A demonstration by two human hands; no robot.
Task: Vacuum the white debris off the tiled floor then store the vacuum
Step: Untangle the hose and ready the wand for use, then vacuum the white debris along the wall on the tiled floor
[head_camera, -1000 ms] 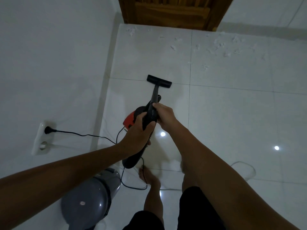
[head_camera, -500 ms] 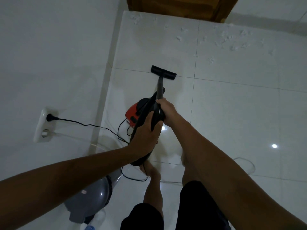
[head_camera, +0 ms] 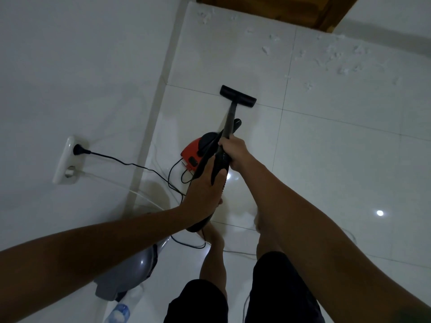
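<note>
1. My left hand [head_camera: 205, 185] has its fingers wrapped tight around the lower black handle of the vacuum [head_camera: 210, 157], thumb lying along the top.
2. My right hand [head_camera: 234, 151] is clenched on the black wand [head_camera: 229, 123] just above the left one; the two hands sit close together on the same shaft.
3. The wand slopes away from me down to the floor nozzle [head_camera: 238, 96], which sits flat on the tiled floor [head_camera: 338, 159], straddling a grout line.
4. The vacuum's red and black body lies on the floor just left of my hands, partly hidden behind them.
5. The white debris [head_camera: 338, 57] is scattered beyond the nozzle, well apart from it, mostly up and to the right near the wooden door [head_camera: 268, 8].
6. A black cord [head_camera: 130, 163] runs from the vacuum to a plug in the wall socket [head_camera: 67, 159] on my left.
</note>
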